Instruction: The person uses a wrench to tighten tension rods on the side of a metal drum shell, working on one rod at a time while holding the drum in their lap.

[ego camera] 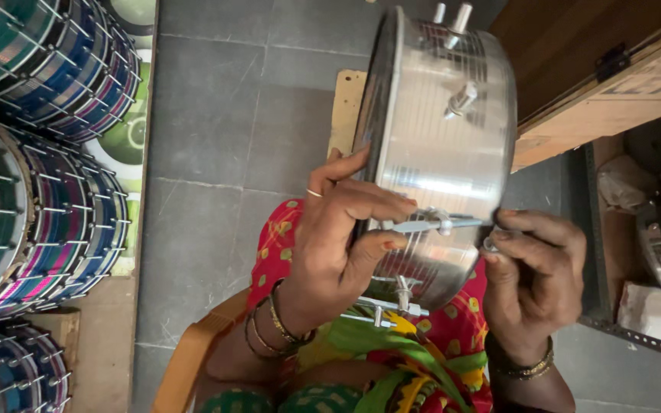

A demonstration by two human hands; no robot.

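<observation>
A shiny metal drum shell is held upright in front of me, over my lap. Metal tension rods and lugs stick out of its side. My left hand grips its near rim, thumb and fingers wrapped round a horizontal tension rod. My right hand pinches the right end of that rod, where a small nut sits between thumb and fingers. Bangles circle both wrists. Red, yellow and green patterned cloth covers my lap below the drum.
Stacks of finished drums with shiny multicoloured sides fill the left edge. A grey tiled floor lies between. A wooden box with a hinge stands at upper right, and a metal rack with parts sits at right.
</observation>
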